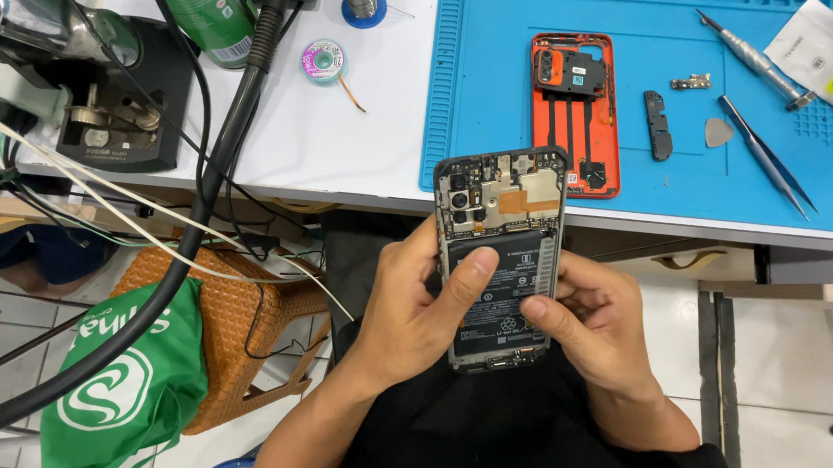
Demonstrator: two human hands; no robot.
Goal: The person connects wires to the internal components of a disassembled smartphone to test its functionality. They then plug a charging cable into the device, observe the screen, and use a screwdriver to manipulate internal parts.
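The opened phone (502, 258) was held upright over the person's lap, just in front of the worktop (338, 144) edge, its back cover off so that the black battery and the circuit board with camera modules showed. The left hand (410, 309) gripped its left edge, thumb pressed across the battery. The right hand (594, 324) clasped the right edge, thumb tip resting low on the battery near its white printed label.

Beyond the phone, a blue work mat (672, 82) lay on the white worktop. On it, just above the phone's top edge, sat the orange back cover (573, 115), inner side up, with black parts fixed in it. To its right lay a small black speaker module (657, 125), a small metal bracket (691, 83), a grey triangular pick (718, 132), dark tweezers (767, 153) and a silver screwdriver (753, 60). A white packet (816, 53) with a yellow square label lay at the mat's far right corner.

Left of the mat lay a small round spool of wick (323, 60) with a pink and green label, a blue spool (362, 4) at the top edge, and a green can (211, 23) bearing a white barcode patch. A black stand (116, 97) stood at the far left. A thick black hose (200, 206) and thin white and black wires ran down off the worktop, crossing over a brown wicker stool (242, 316). A green bag (124, 387) with a white round emblem leaned against the stool on the tiled floor (796, 358).
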